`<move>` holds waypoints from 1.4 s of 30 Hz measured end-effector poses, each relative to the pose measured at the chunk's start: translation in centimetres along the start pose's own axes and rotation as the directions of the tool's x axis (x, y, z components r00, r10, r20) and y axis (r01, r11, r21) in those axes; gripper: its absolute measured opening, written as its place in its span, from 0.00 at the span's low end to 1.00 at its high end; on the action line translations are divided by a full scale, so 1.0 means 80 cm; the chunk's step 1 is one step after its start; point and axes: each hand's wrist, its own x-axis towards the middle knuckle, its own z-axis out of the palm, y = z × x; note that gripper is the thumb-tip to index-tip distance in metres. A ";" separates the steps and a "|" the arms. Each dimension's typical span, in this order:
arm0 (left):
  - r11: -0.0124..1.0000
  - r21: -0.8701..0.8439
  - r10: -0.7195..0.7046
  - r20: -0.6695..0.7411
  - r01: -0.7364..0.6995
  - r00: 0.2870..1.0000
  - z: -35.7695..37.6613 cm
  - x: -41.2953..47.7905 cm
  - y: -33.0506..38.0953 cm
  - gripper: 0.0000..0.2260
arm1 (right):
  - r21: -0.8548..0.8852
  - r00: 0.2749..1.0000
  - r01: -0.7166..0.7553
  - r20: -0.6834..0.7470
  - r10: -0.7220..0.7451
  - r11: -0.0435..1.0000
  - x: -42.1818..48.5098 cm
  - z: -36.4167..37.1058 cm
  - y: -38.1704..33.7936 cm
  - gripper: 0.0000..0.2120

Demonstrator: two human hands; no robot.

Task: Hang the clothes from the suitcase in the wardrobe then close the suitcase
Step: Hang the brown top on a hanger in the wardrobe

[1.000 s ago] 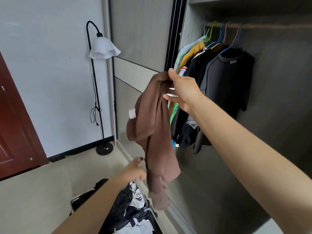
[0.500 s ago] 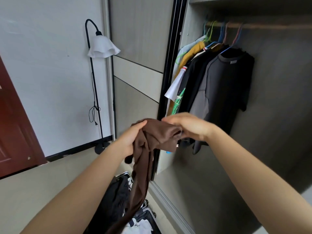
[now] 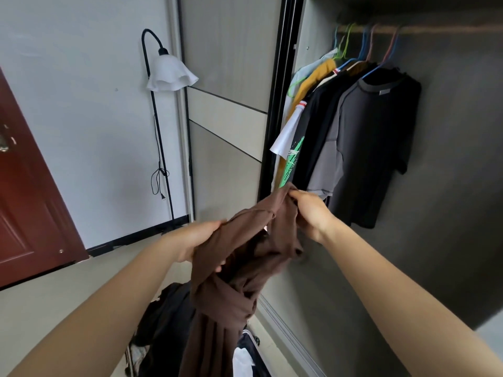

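The grip of our left hand [image 3: 200,240] was closed round a bunched fold of the brown garment [image 3: 245,257], fingers curled into the cloth, while the grip of our right hand [image 3: 313,210] pinched a higher edge of it between thumb and fingertips. Half a second earlier the two hands had met on one tight wad. Now they stood apart, the right raised and nearer the hanging clothes, and the cloth was stretched between them. A second earlier the right hand alone had held the garment up high, with the left down by the suitcase [image 3: 253,340]. The garment hung in the air in front of the open wardrobe [image 3: 457,186], its lower part twisted and trailing down over the suitcase. It was not on a hanger. Behind the right hand a black T-shirt [image 3: 378,159] and other shirts hung from the rail [image 3: 435,28]. To the left stood a floor lamp [image 3: 170,73] against the wall, and a red-brown door [image 3: 24,208] further left. Most of our left fingers were buried in the folds, so we could not make out how they lay. The suitcase was largely covered by the garment and our left forearm and cut off at the bottom edge, with only a strip of rim and some dark clothes [image 3: 166,317] showing. We could not tell what kind of garment the brown one was.
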 end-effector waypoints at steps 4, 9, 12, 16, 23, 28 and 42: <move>0.935 0.354 0.172 -0.351 -0.040 0.920 -0.015 0.009 -0.017 0.18 | -0.042 0.992 -0.104 0.072 0.107 0.994 -0.009 0.021 -0.011 0.11; 0.890 0.301 0.445 -0.405 -0.343 0.799 0.003 0.016 -0.033 0.14 | 0.031 0.974 -0.149 0.178 0.141 0.988 -0.008 0.035 -0.023 0.10; 0.818 0.177 0.561 -0.457 -0.548 0.690 0.031 0.002 -0.034 0.13 | 0.021 0.974 -0.161 0.165 0.156 0.987 -0.008 0.040 -0.023 0.10; 0.806 0.151 0.590 -0.152 -0.572 0.793 0.063 -0.005 -0.043 0.14 | 0.072 0.983 -0.159 0.107 0.151 0.985 -0.004 0.036 -0.019 0.09; 0.859 0.110 0.503 -0.006 -0.500 0.864 0.103 -0.001 -0.034 0.19 | 0.156 0.995 -0.095 -0.016 0.098 0.983 -0.004 0.013 -0.019 0.10; 0.881 -0.010 0.469 -0.120 -0.474 0.875 0.117 0.014 -0.025 0.05 | 0.189 0.990 -0.082 -0.095 0.102 0.979 -0.011 -0.010 -0.017 0.08; 0.736 -0.669 0.119 -0.022 -0.103 0.993 0.070 0.037 0.042 0.05 | -0.332 0.986 -0.118 -0.154 0.070 0.936 -0.008 -0.062 0.031 0.30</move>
